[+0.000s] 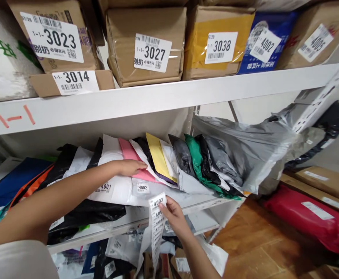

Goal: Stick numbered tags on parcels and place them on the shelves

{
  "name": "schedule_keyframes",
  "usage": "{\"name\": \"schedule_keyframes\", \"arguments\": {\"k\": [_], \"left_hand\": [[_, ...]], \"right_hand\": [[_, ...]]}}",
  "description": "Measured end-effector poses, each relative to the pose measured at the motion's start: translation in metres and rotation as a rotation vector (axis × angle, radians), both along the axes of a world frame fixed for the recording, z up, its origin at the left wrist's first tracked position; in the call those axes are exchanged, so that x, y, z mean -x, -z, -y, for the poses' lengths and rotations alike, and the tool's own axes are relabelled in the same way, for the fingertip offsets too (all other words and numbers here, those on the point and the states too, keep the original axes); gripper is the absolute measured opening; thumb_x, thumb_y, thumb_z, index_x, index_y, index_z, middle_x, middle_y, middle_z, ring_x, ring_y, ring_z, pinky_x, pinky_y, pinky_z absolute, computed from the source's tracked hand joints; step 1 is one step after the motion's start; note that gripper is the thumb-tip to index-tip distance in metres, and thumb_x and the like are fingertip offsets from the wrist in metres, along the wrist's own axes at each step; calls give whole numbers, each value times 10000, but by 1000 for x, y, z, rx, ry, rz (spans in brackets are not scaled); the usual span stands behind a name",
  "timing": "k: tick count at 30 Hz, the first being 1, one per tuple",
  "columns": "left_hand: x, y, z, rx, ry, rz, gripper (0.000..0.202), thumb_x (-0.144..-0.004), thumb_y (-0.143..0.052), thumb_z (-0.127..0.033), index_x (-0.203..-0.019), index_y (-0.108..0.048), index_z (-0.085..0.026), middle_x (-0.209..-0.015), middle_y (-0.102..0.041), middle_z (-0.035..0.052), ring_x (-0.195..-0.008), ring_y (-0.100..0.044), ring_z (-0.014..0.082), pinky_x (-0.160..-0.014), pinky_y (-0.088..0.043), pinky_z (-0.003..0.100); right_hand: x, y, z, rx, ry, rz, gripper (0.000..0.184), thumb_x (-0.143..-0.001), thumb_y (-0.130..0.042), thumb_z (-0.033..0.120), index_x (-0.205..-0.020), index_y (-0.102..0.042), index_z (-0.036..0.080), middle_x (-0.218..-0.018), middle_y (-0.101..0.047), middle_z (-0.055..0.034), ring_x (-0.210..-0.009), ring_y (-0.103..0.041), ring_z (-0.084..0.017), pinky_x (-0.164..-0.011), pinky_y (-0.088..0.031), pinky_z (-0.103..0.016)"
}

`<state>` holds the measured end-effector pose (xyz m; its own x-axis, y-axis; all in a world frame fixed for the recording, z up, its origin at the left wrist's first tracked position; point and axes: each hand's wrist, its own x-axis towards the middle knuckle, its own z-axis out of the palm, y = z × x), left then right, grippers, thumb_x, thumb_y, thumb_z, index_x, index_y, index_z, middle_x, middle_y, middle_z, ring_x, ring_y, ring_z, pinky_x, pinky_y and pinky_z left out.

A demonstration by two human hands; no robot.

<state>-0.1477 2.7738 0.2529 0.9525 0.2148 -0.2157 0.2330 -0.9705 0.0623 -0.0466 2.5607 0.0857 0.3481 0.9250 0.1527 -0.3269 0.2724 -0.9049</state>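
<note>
My left hand reaches across the middle shelf. Its fingers are stretched out and rest against a pink mailer bag in a row of upright, leaning mailers. Just in front of it lies a white mailer with labels 4001 and 4002. My right hand pinches a long strip of printed number labels in front of the shelf. The topmost label reads 4003, and the strip hangs down below the shelf edge. To the right of my left hand stand a yellow mailer and a green mailer.
Boxes with number labels, such as a carton marked 3027, fill the upper shelf. A large grey plastic bag bulges at the right end of the middle shelf. A red parcel lies on the right, near the wooden floor.
</note>
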Motion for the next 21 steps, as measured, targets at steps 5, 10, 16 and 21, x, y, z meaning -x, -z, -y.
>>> {"name": "schedule_keyframes", "arguments": {"k": [5,10,16,21], "left_hand": [[-2,8,-25,241,-11,4,660,-825,-483,-154,-1454,-354,-305,-1498,-391,66,-1299,-462,155,-1008,-407,260],[-1,19,-33,394,-91,51,532,-889,-430,-299,-1419,-386,-311,-1346,-536,60,-1109,-570,165,-873,-463,247],[-1,35,-45,376,-248,69,390,-799,-520,-506,-931,-599,-148,-819,-626,42,-740,-563,176,-632,-429,245],[1,37,-42,233,-303,97,318,-839,-467,-485,-790,-544,-180,-719,-563,6,-657,-510,159,-580,-363,247]], "right_hand": [[6,-26,-45,-34,28,-4,375,-718,-745,502,-922,-701,190,-787,-688,-14,-670,-581,-151,-653,-443,-262],[10,-41,-108,78,38,-112,512,-500,-828,549,-780,-708,138,-682,-682,-33,-610,-581,-159,-622,-440,-284],[16,-36,-131,147,135,-116,488,-488,-819,548,-718,-709,131,-617,-673,-21,-549,-549,-133,-576,-397,-263],[17,-35,-134,204,193,-109,465,-532,-796,565,-486,-557,168,-399,-479,59,-400,-354,-61,-452,-246,-231]]}}
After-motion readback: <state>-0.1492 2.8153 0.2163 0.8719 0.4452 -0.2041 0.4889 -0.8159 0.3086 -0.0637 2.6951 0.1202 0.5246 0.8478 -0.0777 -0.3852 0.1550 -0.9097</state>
